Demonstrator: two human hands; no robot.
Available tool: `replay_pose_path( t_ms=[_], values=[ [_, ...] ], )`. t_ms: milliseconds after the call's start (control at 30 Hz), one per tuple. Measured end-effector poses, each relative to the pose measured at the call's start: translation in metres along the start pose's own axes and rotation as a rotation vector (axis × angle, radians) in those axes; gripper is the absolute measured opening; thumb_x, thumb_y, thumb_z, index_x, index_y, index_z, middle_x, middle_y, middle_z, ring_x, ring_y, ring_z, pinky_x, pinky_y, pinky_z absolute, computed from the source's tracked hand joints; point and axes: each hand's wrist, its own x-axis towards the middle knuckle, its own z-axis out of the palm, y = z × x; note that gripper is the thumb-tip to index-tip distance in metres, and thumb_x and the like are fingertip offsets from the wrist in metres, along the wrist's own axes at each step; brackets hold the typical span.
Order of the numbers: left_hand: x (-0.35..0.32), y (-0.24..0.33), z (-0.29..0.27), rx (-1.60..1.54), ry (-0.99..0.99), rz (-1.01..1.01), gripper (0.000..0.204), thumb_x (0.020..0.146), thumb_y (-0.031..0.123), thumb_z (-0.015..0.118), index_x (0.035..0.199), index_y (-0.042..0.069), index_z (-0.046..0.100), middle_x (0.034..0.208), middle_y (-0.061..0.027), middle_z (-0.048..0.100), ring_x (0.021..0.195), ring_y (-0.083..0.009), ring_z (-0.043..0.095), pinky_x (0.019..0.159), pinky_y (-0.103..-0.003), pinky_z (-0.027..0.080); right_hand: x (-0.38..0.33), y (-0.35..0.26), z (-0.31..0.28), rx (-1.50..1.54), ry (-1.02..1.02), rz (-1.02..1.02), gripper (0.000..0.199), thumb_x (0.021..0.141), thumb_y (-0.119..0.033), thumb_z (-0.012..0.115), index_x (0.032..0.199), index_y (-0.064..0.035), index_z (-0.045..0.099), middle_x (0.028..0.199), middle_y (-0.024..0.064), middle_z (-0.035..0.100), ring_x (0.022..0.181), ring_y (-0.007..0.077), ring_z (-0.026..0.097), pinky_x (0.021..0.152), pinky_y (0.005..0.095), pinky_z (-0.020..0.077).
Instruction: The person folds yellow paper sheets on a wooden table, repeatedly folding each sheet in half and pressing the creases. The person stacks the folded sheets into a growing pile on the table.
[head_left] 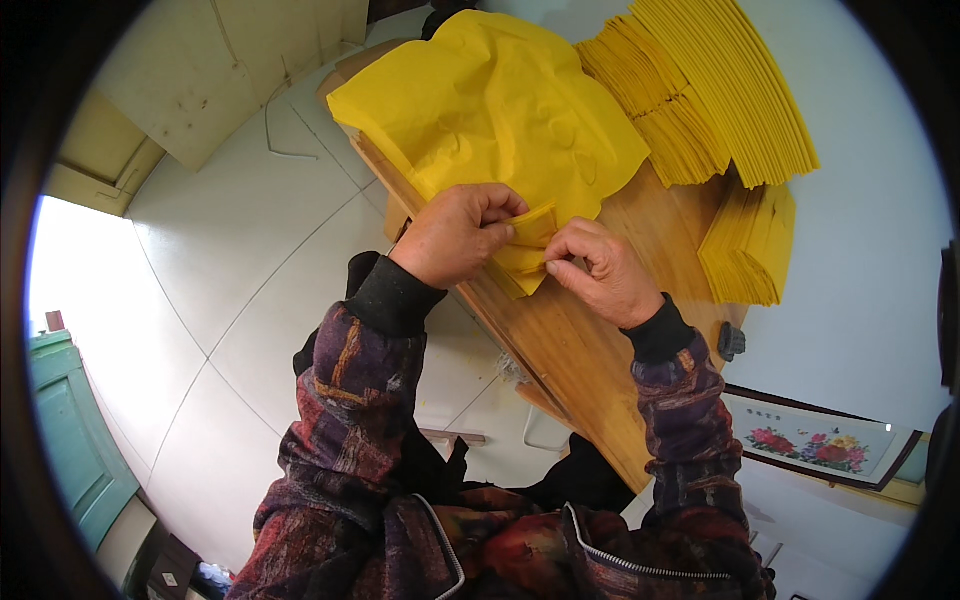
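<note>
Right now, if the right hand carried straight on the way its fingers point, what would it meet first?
The right hand points left across the folded yellow paper it pinches, so it would likely meet the left hand first; their fingertips look almost touching, though depth is hard to judge.

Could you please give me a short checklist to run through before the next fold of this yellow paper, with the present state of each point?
1. Left hand pinches the folded corner of the yellow sheet: ok.
2. Right hand grips the same folded corner from the other side: ok.
3. Folded corner rests over the wooden table, near its edge: ok.
4. Rest of the sheet lies flat: not ok, it is crumpled and billowed.
5. Fanned stack of folded yellow papers lies apart from the hands: ok.
6. Crease is sharp and straight: cannot tell, the fingers hide it.
</note>
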Motion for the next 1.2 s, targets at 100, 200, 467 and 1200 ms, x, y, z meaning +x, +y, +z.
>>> replay_pose_path(
  t_ms=[100, 200, 467, 1200],
  values=[
    [0.0008, -0.0007, 0.0003, 0.007, -0.007, 0.016, 0.020, 0.088, 0.005, 0.056, 0.107, 0.000, 0.058, 0.071, 0.0035, 0.056, 0.049, -0.0033, 0.040, 0.043, -0.021, 0.033, 0.0008, 0.0000, 0.0006, -0.009, 0.008, -0.006, 0.005, 0.077, -0.003, 0.062, 0.080, -0.0005, 0.058, 0.076, 0.0119, 0.056, 0.069, 0.0271, 0.056, 0.061, 0.0333, 0.0442],
    [0.0002, -0.0009, -0.0001, 0.018, 0.008, 0.001, 0.024, 0.082, 0.003, 0.055, 0.104, -0.005, 0.060, 0.089, -0.0121, 0.068, 0.081, -0.0148, 0.064, 0.073, -0.027, 0.049, 0.0004, 0.0004, 0.0016, -0.028, 0.019, -0.010, 0.005, 0.077, -0.003, 0.061, 0.080, -0.0003, 0.059, 0.076, 0.0124, 0.057, 0.070, 0.0278, 0.056, 0.061, 0.0339, 0.0444],
    [0.0022, -0.0039, 0.0005, 0.006, -0.013, 0.004, 0.021, 0.088, 0.006, 0.056, 0.108, -0.001, 0.058, 0.072, 0.0032, 0.056, 0.050, -0.0032, 0.039, 0.043, -0.021, 0.033, -0.0008, -0.0013, 0.0033, -0.058, 0.009, 0.005, 0.004, 0.080, 0.000, 0.059, 0.084, 0.0000, 0.057, 0.080, 0.0079, 0.055, 0.070, 0.0180, 0.054, 0.063, 0.0272, 0.0424],
    [-0.0006, 0.0015, 0.0001, -0.024, -0.001, -0.020, 0.024, 0.082, 0.002, 0.054, 0.104, -0.004, 0.060, 0.089, -0.0101, 0.068, 0.080, -0.0127, 0.063, 0.072, -0.026, 0.049, -0.0061, -0.0022, 0.0087, 0.040, 0.062, 0.042, 0.007, 0.075, 0.001, 0.060, 0.079, -0.0021, 0.055, 0.081, 0.0055, 0.055, 0.074, 0.0161, 0.052, 0.065, 0.0265, 0.0410]
  ],
)
